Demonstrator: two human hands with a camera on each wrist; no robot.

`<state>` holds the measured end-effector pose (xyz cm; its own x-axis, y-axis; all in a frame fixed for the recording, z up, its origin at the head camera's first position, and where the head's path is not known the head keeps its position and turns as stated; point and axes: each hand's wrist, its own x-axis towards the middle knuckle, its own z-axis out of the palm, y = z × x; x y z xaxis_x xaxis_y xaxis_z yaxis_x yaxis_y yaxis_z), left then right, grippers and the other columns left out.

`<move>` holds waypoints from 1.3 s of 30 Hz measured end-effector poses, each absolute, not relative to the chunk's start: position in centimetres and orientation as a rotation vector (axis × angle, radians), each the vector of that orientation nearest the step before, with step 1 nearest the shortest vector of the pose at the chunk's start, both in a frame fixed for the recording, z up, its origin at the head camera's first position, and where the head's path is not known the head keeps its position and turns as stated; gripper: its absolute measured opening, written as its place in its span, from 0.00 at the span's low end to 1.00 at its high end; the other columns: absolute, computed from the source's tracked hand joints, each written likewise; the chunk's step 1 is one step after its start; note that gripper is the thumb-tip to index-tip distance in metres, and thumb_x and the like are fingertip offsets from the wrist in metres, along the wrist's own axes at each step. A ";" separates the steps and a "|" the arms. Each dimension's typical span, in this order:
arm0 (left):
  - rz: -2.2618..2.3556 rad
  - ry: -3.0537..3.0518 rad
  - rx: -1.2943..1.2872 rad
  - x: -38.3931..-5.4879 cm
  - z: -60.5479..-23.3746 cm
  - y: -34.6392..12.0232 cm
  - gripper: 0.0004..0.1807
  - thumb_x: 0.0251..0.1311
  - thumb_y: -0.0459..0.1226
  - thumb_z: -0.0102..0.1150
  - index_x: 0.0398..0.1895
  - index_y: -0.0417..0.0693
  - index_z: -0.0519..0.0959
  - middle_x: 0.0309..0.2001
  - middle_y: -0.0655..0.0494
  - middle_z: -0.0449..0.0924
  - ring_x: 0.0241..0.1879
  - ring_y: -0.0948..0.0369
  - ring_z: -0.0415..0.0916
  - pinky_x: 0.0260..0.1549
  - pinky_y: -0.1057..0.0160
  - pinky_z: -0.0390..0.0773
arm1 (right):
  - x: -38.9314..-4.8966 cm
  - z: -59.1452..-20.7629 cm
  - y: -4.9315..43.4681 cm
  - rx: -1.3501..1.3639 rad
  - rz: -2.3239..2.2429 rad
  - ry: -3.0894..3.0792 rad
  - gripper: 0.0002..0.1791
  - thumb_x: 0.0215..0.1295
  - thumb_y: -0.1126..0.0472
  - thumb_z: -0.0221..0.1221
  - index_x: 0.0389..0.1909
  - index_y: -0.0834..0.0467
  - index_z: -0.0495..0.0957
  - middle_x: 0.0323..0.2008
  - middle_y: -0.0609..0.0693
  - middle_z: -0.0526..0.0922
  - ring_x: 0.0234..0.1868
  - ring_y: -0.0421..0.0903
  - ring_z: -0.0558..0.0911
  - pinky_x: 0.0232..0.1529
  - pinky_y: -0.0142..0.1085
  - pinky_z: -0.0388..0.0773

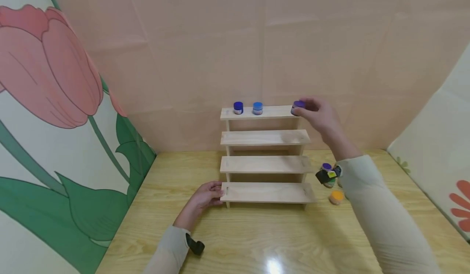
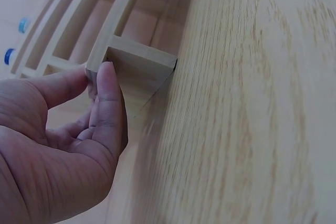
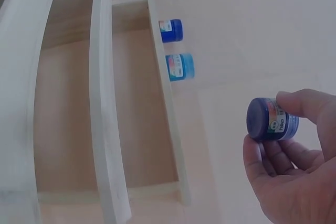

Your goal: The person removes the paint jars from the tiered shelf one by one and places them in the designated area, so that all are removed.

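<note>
A four-tier wooden step shelf [image 1: 265,164] stands on the table against the back wall. On its top tier sit a dark blue paint jar [image 1: 238,108] at the left and a light blue paint jar [image 1: 258,109] beside it. My right hand [image 1: 322,118] pinches a purple paint jar [image 3: 272,119] between thumb and fingers near the top tier's right end; the right wrist view shows that jar apart from the shelf. Down at the left, my left hand [image 1: 205,195] grips the end of the lowest tier, with thumb and index finger [image 2: 108,95] on the board's edge.
Right of the shelf, partly behind my right wrist, several more jars stand on the wood-grain table [image 1: 257,237]. Among them are an orange-lidded jar [image 1: 336,197] and a purple-lidded jar [image 1: 326,166]. A tulip-printed panel [image 1: 55,74] borders the left side.
</note>
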<state>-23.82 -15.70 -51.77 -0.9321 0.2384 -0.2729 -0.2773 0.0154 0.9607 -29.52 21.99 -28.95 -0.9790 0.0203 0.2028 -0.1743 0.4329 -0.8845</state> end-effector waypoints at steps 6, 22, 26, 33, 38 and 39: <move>1.979 1.949 -0.053 -23.8 -51.6 -15.7 0.27 0.69 0.25 0.56 0.69 0.27 0.65 0.44 0.48 0.75 0.35 0.60 0.79 0.33 0.66 0.85 | -28.1 -29.2 23.6 0.119 1.558 -2.536 0.40 0.64 0.37 0.64 0.70 0.56 0.69 0.62 0.55 0.73 0.59 0.50 0.72 0.68 0.51 0.69; 1.960 1.959 -0.070 -23.6 -51.2 -15.6 0.27 0.69 0.25 0.56 0.70 0.28 0.65 0.46 0.46 0.76 0.36 0.59 0.79 0.35 0.64 0.86 | -25.6 -30.3 27.2 0.110 1.433 -2.600 0.38 0.66 0.36 0.61 0.69 0.56 0.70 0.58 0.52 0.74 0.53 0.44 0.74 0.56 0.36 0.72; 1.961 1.959 -0.078 -23.6 -51.3 -15.6 0.26 0.69 0.25 0.56 0.69 0.29 0.66 0.45 0.47 0.77 0.35 0.60 0.79 0.34 0.65 0.85 | -24.9 -30.8 27.7 0.101 1.416 -2.618 0.39 0.66 0.36 0.61 0.70 0.56 0.69 0.58 0.53 0.74 0.53 0.43 0.74 0.51 0.29 0.72; 1.969 1.954 -0.072 -23.4 -51.4 -15.5 0.26 0.68 0.25 0.56 0.69 0.28 0.66 0.45 0.46 0.76 0.36 0.59 0.79 0.35 0.65 0.86 | -23.6 -31.7 29.0 0.071 1.349 -2.633 0.39 0.67 0.36 0.60 0.70 0.56 0.69 0.59 0.55 0.75 0.52 0.44 0.75 0.45 0.23 0.73; 1.977 1.942 -0.076 -23.5 -51.3 -15.5 0.27 0.68 0.24 0.56 0.69 0.28 0.66 0.44 0.47 0.77 0.35 0.59 0.80 0.33 0.66 0.85 | -23.0 -32.3 30.3 0.049 1.302 -2.647 0.40 0.67 0.35 0.60 0.71 0.56 0.68 0.60 0.56 0.75 0.50 0.41 0.75 0.42 0.21 0.73; 1.979 1.939 -0.079 -23.5 -51.3 -15.5 0.27 0.67 0.24 0.56 0.69 0.28 0.66 0.44 0.47 0.77 0.35 0.59 0.80 0.33 0.66 0.85 | -22.9 -32.4 30.6 0.044 1.294 -2.649 0.40 0.67 0.35 0.60 0.71 0.56 0.69 0.60 0.55 0.75 0.50 0.39 0.75 0.42 0.19 0.73</move>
